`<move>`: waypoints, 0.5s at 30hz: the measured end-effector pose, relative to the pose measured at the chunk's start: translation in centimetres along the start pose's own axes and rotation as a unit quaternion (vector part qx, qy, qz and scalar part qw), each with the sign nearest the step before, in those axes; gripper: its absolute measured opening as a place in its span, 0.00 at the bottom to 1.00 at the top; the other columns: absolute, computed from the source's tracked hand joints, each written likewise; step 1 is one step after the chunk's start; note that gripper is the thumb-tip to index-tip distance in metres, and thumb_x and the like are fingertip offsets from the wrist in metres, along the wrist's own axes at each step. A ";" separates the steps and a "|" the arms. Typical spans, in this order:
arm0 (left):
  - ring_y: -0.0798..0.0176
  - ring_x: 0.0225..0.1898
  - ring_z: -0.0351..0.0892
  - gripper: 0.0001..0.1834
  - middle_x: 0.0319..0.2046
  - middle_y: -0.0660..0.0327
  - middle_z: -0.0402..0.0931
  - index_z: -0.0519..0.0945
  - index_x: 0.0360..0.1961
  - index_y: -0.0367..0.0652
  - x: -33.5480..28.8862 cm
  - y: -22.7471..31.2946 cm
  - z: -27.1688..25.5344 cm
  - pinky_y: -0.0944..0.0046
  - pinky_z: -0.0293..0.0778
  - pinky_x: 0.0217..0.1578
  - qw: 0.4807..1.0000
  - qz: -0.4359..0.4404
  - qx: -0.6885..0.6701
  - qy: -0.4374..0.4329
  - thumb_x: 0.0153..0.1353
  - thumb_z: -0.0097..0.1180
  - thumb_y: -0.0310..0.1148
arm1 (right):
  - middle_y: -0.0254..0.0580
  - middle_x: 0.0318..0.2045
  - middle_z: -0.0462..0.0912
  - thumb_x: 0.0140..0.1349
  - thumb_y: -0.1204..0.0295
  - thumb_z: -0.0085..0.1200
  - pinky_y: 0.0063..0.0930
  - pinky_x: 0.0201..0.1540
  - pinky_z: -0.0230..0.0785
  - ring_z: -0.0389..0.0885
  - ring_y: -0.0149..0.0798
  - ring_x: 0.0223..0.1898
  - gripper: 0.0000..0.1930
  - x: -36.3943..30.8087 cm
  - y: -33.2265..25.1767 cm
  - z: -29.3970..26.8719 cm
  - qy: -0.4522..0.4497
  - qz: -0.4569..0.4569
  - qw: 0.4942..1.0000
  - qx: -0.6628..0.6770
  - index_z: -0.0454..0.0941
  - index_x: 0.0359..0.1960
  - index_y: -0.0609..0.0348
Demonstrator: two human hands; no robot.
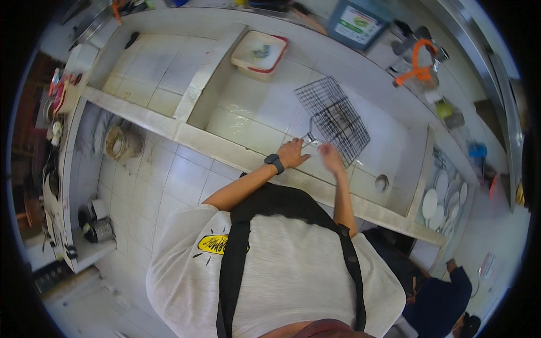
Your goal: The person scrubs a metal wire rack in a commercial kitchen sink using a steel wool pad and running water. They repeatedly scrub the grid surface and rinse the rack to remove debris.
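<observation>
A wire grill basket (338, 119) with a dark mesh leans in the tiled sink basin, its looped metal handle pointing back toward me. My left hand (291, 154), with a dark watch on its wrist, is closed around the end of that handle. Close beside it, my right hand (331, 158) is over the basket's near edge by the handle. Motion smears its fingers, so whether it grips anything is unclear.
A pale tub (258, 54) with white liquid stands at the basin's back left. The drain (382, 183) lies at right, beyond it plates (430, 204). A large jug (358, 25) sits on the back ledge. Another person (442, 301) is at lower right; a bucket (123, 142) stands left.
</observation>
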State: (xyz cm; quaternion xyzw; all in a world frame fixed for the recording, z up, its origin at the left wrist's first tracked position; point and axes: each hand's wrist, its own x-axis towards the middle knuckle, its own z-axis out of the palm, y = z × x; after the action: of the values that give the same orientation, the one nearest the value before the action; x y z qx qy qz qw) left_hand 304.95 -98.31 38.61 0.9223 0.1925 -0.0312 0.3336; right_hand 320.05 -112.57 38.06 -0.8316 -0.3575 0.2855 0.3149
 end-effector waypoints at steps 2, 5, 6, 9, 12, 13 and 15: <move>0.45 0.44 0.75 0.25 0.45 0.46 0.70 0.67 0.54 0.37 -0.7 -0.8 0.2 0.50 0.74 0.42 0.998 0.012 0.055 -0.013 0.56 0.55 0.37 | 0.48 0.42 0.80 0.67 0.59 0.46 0.33 0.50 0.66 0.77 0.42 0.47 0.19 0.5 -4.2 -7.1 0.165 -0.009 0.982 0.086 0.73 0.46 0.63; 0.44 0.42 0.76 0.20 0.42 0.47 0.70 0.69 0.50 0.41 -0.6 -2.2 0.8 0.50 0.75 0.39 0.995 0.033 0.095 -0.002 0.56 0.54 0.33 | 0.50 0.49 0.75 0.63 0.57 0.52 0.33 0.56 0.62 0.72 0.40 0.52 0.24 1.0 -13.5 -20.1 0.393 -0.109 0.900 0.156 0.69 0.50 0.68; 0.44 0.40 0.77 0.17 0.41 0.47 0.70 0.70 0.47 0.43 -0.7 -2.6 0.7 0.50 0.76 0.38 0.994 0.029 0.101 0.000 0.56 0.54 0.31 | 0.52 0.51 0.73 0.63 0.58 0.52 0.33 0.56 0.63 0.71 0.42 0.52 0.24 1.6 -15.7 -23.3 0.470 -0.170 0.858 0.117 0.69 0.50 0.68; 0.45 0.40 0.76 0.18 0.42 0.47 0.70 0.69 0.47 0.42 0.2 -1.1 -0.1 0.50 0.76 0.38 0.992 0.060 0.113 -0.003 0.55 0.56 0.32 | 0.47 0.44 0.76 0.65 0.58 0.49 0.30 0.56 0.63 0.73 0.40 0.48 0.22 2.3 -21.3 -31.0 0.575 -0.267 0.773 -0.025 0.68 0.50 0.66; 0.45 0.42 0.76 0.20 0.43 0.46 0.69 0.68 0.47 0.41 -0.3 -0.6 -0.6 0.50 0.75 0.39 0.993 0.072 0.097 -0.001 0.54 0.57 0.34 | 0.56 0.47 0.75 0.62 0.59 0.52 0.38 0.54 0.63 0.73 0.45 0.50 0.30 6.0 -23.4 -33.1 0.478 -0.310 0.821 -0.033 0.62 0.58 0.67; 0.45 0.43 0.76 0.21 0.43 0.46 0.69 0.68 0.47 0.41 -0.6 -0.7 -0.7 0.50 0.75 0.40 0.993 0.069 0.100 -0.006 0.54 0.58 0.34 | 0.54 0.42 0.76 0.61 0.60 0.53 0.37 0.51 0.64 0.74 0.44 0.47 0.26 7.3 -23.6 -32.5 0.487 -0.323 0.809 -0.063 0.65 0.54 0.68; 0.45 0.43 0.75 0.22 0.44 0.46 0.69 0.68 0.47 0.40 -1.3 -0.5 -0.8 0.50 0.75 0.40 0.993 0.067 0.101 -0.002 0.54 0.59 0.35 | 0.48 0.32 0.79 0.61 0.61 0.54 0.35 0.45 0.65 0.76 0.41 0.40 0.19 9.0 -24.6 -31.6 0.586 -0.376 0.662 -0.278 0.74 0.42 0.68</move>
State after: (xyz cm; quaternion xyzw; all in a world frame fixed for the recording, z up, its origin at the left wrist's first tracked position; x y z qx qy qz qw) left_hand 303.49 -97.91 39.20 0.9621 0.1254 -0.0297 0.2405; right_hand 337.14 -102.29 73.89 -0.6708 -0.4439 -0.5164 0.2938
